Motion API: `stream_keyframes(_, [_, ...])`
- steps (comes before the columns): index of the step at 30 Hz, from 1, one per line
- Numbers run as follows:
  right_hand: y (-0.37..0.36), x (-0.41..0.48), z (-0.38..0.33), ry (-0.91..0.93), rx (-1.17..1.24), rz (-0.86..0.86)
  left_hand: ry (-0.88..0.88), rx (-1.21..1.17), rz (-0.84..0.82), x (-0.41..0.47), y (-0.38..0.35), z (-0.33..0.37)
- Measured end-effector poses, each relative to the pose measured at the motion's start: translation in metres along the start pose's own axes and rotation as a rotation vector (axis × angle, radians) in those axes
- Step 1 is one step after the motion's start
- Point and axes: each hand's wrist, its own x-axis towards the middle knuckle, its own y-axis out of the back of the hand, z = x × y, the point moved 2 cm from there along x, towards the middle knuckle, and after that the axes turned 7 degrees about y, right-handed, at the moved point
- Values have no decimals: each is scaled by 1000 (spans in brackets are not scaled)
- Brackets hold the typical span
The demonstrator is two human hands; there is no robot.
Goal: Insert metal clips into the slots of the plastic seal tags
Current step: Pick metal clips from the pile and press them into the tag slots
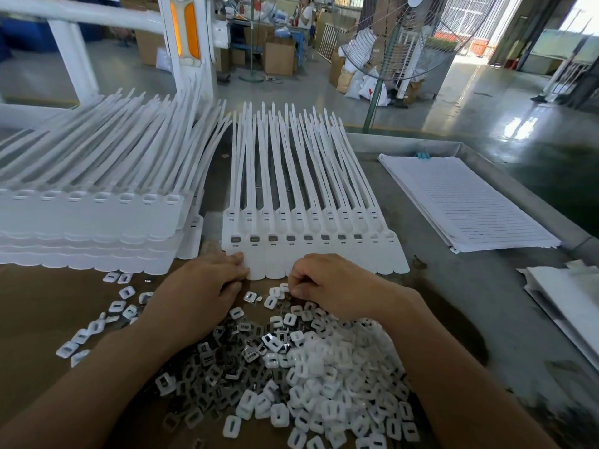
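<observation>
A joined strip of white plastic seal tags (311,251) lies flat on the table in front of me, tails pointing away. Most of its slots hold a dark metal clip (271,238); the two slots at the right end (374,236) look bare. My left hand (207,286) rests on the strip's near left corner with fingers pressed flat. My right hand (330,286) is curled at the strip's near edge, fingertips pinched among the loose parts; what they hold is hidden. A heap of metal clips (220,374) and white plastic caps (330,384) lies between my forearms.
A tall stack of more seal tag strips (97,222) fills the left side. A pile of lined white sheets (463,202) lies at the right, more white sheets (570,299) at the far right edge. A standing fan (411,43) stands beyond the table.
</observation>
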Motion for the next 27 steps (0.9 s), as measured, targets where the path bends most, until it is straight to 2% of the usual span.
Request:
stream_keyframes(6, [0, 0, 3, -10, 131, 99, -7, 7, 3, 1, 0, 0])
stream_keyframes(15, [-2, 3, -1, 50, -10, 81, 0, 11, 0, 1, 0, -1])
stream_keyframes(21, [-2, 1, 0, 68, -12, 60, 30, 1, 7, 0, 0, -1])
stream_keyframes(24, [2, -2, 2, 41, 155, 148, 27, 2, 3, 0, 0, -1])
stream_keyframes(27, [11, -5, 9, 11, 277, 325, 26, -7, 0, 0, 0, 0])
